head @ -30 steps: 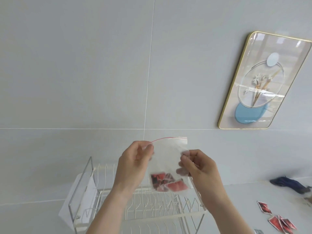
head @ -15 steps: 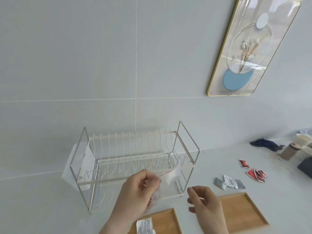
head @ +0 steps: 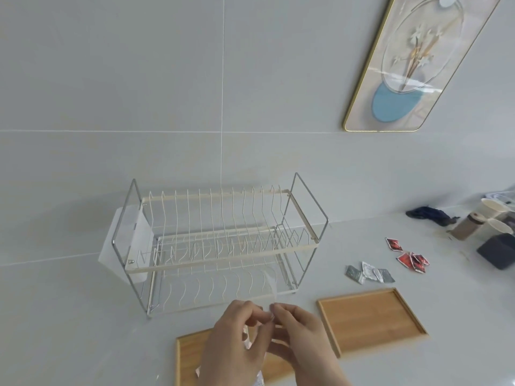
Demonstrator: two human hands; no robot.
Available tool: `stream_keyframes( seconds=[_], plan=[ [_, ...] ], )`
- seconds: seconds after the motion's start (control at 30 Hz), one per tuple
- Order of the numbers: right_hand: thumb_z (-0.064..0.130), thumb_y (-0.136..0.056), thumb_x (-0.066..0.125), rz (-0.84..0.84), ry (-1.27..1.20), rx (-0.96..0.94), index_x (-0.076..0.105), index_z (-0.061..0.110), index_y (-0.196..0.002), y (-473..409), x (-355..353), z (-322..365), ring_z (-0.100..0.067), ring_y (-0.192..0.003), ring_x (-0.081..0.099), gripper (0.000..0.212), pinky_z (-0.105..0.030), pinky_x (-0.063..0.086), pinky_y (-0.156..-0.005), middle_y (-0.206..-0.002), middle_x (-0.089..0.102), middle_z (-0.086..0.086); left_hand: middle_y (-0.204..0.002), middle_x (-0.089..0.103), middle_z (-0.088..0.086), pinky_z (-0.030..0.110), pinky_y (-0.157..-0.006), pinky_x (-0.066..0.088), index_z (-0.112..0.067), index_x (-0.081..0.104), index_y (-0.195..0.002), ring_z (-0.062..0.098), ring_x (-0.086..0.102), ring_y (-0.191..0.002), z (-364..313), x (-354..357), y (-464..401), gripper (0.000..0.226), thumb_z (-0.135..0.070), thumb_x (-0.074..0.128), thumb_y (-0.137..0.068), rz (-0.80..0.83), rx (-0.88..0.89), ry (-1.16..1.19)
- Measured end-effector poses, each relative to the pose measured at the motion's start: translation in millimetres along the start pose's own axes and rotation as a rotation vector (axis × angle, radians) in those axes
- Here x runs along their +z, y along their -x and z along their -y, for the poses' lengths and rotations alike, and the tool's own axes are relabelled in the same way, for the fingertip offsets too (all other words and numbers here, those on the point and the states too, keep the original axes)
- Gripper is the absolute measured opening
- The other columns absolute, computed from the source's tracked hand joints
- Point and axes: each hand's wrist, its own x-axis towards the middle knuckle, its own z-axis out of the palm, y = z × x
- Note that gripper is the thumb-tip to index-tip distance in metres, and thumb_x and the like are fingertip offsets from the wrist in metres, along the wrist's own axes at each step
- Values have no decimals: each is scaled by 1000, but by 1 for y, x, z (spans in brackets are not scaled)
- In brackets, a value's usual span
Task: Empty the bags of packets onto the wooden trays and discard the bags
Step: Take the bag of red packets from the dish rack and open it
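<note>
Left hand: the left hand point(head: 237, 338) is held above the near tray, its thumb and fingertips pinched on the clear bag.
Right hand: the right hand point(head: 302, 338) is raised just beside the left, fingertips meeting it and pinched on the same bag.
Bag: the clear bag point(head: 263, 291) is held between both hands, a blurred see-through sheet rising in front of the dish rack; what it contains cannot be told.
Near tray: a wooden tray point(head: 189, 355) is seen under the hands, with silver packets point(head: 246, 339) partly hidden beneath the fingers.
Far tray: a second wooden tray point(head: 370, 319) is laid to the right, apart from the first.
Loose packets: grey packets point(head: 369, 273) are scattered on the counter behind the far tray; red packets point(head: 412, 260) are scattered further back and to the right.
Dish rack: a white wire dish rack point(head: 217, 246) is stood against the tiled wall, behind the hands.
Right edge: paper cups point(head: 492, 208), a dark cloth point(head: 429, 214) and a dark box point(head: 498, 253) are grouped on the counter.
Wall: a gold-framed picture point(head: 418, 59) is hung on the wall.
</note>
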Motion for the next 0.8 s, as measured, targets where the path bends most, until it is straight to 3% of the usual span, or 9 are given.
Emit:
stream_keyframes(
  seconds=[0.1, 0.2, 0.4, 0.57, 0.7, 0.8],
  plan=[
    [7, -96, 64, 33, -1, 9, 71, -9, -99, 0, 3, -2, -36, -79, 79, 18, -41, 63, -69, -91, 79, -26, -97, 68, -25, 28, -69, 59, -41, 63, -91, 0, 69, -85, 1, -2, 0, 16, -53, 64, -81, -25, -71, 51],
    [5, -97, 63, 40, 42, 4, 73, -9, -97, -3, 9, -7, -39, -84, 78, 18, -47, 63, -77, -91, 79, -26, -97, 68, -31, 27, -70, 59, -45, 63, -96, 0, 69, -81, 4, -6, 1, 16, -48, 69, -82, -25, -97, 34],
    [1, -94, 65, 4, 153, -27, 73, -9, -89, -10, 14, -16, -41, -81, 78, 13, -52, 64, -78, -84, 78, -27, -79, 74, -28, 27, -71, 59, -38, 69, -83, -4, 71, -74, 7, -15, 1, 4, -41, 72, -82, 12, -135, 21],
    [7, -92, 69, 74, 216, -19, 75, -6, -91, -9, 7, -19, -39, -88, 78, 14, -38, 64, -68, -91, 77, -30, -68, 74, -25, 27, -71, 60, -32, 71, -76, -4, 71, -67, 13, -22, 4, 6, -34, 73, -81, 18, -178, 39],
    [7, -93, 69, 92, 202, -14, 75, -8, -92, -8, 4, -20, -42, -92, 77, 16, -54, 61, -87, -93, 77, -31, -74, 77, -22, 22, -66, 58, -31, 71, -82, -3, 73, -73, 11, -23, 6, 10, -41, 71, -79, 73, -148, 81],
    [6, -92, 70, 114, 202, 11, 75, -9, -91, -7, 2, -19, -42, -95, 76, 16, -57, 59, -92, -95, 77, -30, -76, 77, -25, 20, -67, 54, -34, 72, -83, -5, 73, -75, 10, -25, 6, 16, -47, 71, -74, 103, -141, 56]
  ],
)
